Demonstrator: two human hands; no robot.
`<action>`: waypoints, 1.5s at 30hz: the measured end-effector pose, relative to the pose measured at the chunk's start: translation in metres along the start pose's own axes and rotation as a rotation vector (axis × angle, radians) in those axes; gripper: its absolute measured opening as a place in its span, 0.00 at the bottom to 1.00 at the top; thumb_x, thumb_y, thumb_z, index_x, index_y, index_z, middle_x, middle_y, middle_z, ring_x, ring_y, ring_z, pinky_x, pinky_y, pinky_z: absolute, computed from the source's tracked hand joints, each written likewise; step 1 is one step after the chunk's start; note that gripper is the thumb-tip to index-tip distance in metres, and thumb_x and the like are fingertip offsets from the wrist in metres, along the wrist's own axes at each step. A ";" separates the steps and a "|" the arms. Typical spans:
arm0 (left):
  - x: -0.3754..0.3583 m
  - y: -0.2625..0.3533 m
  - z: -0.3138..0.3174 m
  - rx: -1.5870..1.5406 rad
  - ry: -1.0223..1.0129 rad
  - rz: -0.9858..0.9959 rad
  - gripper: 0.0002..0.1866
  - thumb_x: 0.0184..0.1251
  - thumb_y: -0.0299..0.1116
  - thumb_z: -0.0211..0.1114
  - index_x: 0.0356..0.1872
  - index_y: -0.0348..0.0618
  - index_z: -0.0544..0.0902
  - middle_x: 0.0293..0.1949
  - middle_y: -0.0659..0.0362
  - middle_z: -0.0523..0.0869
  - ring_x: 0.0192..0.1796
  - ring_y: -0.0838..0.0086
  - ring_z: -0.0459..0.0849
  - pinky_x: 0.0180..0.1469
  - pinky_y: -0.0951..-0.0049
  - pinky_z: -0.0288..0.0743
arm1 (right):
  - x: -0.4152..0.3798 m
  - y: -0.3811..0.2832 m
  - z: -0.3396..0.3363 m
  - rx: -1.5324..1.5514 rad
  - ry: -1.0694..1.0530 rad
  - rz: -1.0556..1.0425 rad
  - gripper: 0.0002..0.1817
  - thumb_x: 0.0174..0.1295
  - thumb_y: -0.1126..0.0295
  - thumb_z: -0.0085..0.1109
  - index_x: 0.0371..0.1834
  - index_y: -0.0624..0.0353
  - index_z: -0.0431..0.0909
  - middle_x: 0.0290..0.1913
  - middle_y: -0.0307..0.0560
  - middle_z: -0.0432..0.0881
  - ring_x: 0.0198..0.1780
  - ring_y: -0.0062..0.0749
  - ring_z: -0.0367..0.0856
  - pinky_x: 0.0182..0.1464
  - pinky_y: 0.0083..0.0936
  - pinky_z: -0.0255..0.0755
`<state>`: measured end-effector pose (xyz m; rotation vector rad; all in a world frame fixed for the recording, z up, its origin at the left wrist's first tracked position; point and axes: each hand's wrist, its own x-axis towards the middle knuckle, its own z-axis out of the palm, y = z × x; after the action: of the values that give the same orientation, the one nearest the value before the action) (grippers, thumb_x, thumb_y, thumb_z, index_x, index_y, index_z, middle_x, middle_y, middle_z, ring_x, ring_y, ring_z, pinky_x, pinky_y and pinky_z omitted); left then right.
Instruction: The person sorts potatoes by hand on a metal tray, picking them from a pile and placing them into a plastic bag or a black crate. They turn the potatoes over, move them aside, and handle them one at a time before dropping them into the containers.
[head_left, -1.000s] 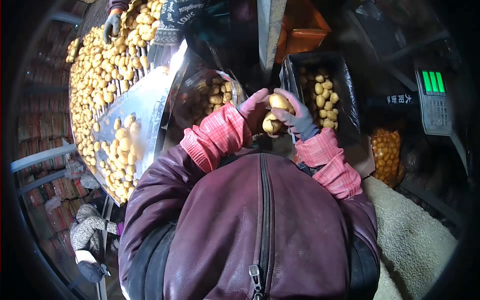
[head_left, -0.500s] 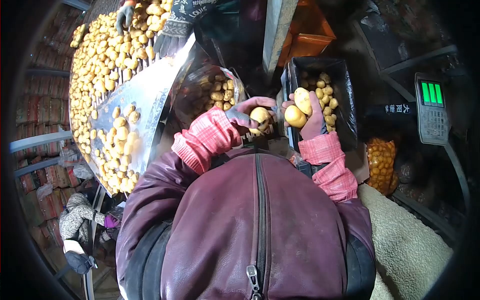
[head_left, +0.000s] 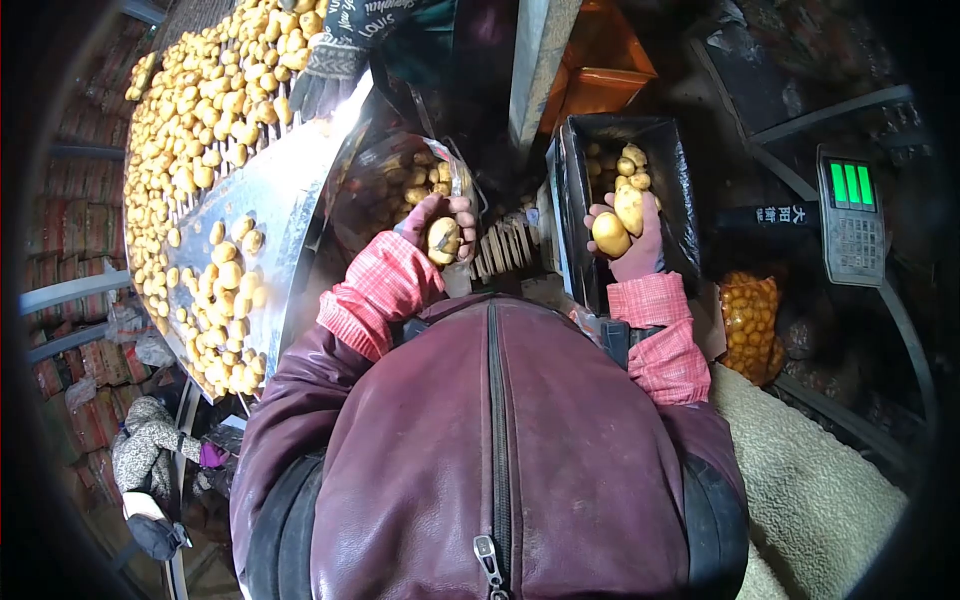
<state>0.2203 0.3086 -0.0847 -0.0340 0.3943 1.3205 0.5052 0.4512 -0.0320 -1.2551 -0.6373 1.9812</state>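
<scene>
has a table [head_left: 268,190] at ten o'clock from the chest, with loose potatoes [head_left: 228,290] strewn on it, and a bag [head_left: 350,205] of potatoes at eleven, just beside the table. holds one potato [head_left: 443,240] in the left hand [head_left: 424,213] at the bag's near side. holds two potatoes [head_left: 610,235] in the right hand [head_left: 640,252] over a box [head_left: 683,205] at one, with more inside. has a net sack [head_left: 748,325] at two, with a scale [head_left: 855,225] farther out, and a co-worker [head_left: 142,460] at nine.

There are three held potatoes [head_left: 611,234], one scale [head_left: 856,240] and one net sack [head_left: 751,318].
</scene>
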 end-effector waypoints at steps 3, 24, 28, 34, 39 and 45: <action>0.005 0.009 -0.006 -0.038 -0.082 -0.070 0.31 0.68 0.59 0.56 0.55 0.39 0.79 0.49 0.47 0.86 0.52 0.52 0.83 0.54 0.48 0.76 | 0.032 0.011 -0.021 -0.049 -0.036 -0.007 0.31 0.66 0.38 0.47 0.54 0.55 0.75 0.35 0.48 0.84 0.33 0.36 0.85 0.23 0.24 0.76; 0.023 -0.003 0.053 0.510 0.217 0.040 0.40 0.69 0.67 0.48 0.70 0.45 0.68 0.66 0.53 0.74 0.70 0.60 0.68 0.73 0.52 0.57 | 0.037 0.058 0.038 -0.258 -0.433 0.147 0.23 0.60 0.62 0.69 0.56 0.56 0.73 0.45 0.39 0.80 0.42 0.24 0.81 0.41 0.23 0.76; -0.012 0.041 0.029 0.975 0.274 0.360 0.26 0.77 0.50 0.49 0.65 0.40 0.72 0.62 0.51 0.77 0.60 0.63 0.79 0.66 0.58 0.70 | 0.058 0.054 0.010 -0.183 -0.149 0.116 0.19 0.67 0.50 0.57 0.49 0.53 0.75 0.31 0.46 0.84 0.23 0.30 0.82 0.14 0.26 0.71; -0.102 0.080 0.096 1.811 0.989 0.828 0.19 0.78 0.38 0.50 0.60 0.36 0.74 0.53 0.51 0.81 0.56 0.66 0.79 0.59 0.68 0.71 | 0.173 -0.031 -0.001 0.068 -0.241 -0.084 0.15 0.67 0.50 0.52 0.38 0.49 0.73 0.29 0.40 0.77 0.26 0.32 0.78 0.24 0.26 0.72; -0.145 0.115 0.020 2.460 0.992 1.089 0.18 0.72 0.34 0.56 0.57 0.35 0.74 0.54 0.44 0.78 0.60 0.50 0.74 0.60 0.56 0.71 | 0.216 -0.122 0.031 0.189 -0.105 -0.591 0.14 0.66 0.58 0.56 0.45 0.56 0.70 0.48 0.50 0.72 0.54 0.51 0.76 0.57 0.52 0.78; -0.164 0.112 -0.015 2.582 1.058 0.707 0.20 0.70 0.38 0.55 0.58 0.37 0.76 0.57 0.40 0.77 0.64 0.47 0.71 0.66 0.51 0.64 | 0.145 -0.133 -0.024 0.028 0.002 -0.405 0.22 0.64 0.54 0.62 0.55 0.54 0.74 0.49 0.53 0.80 0.50 0.52 0.83 0.50 0.43 0.81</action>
<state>0.0793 0.1801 -0.0276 1.7006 2.8564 0.3362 0.5236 0.6487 -0.0298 -1.0165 -0.7912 1.6463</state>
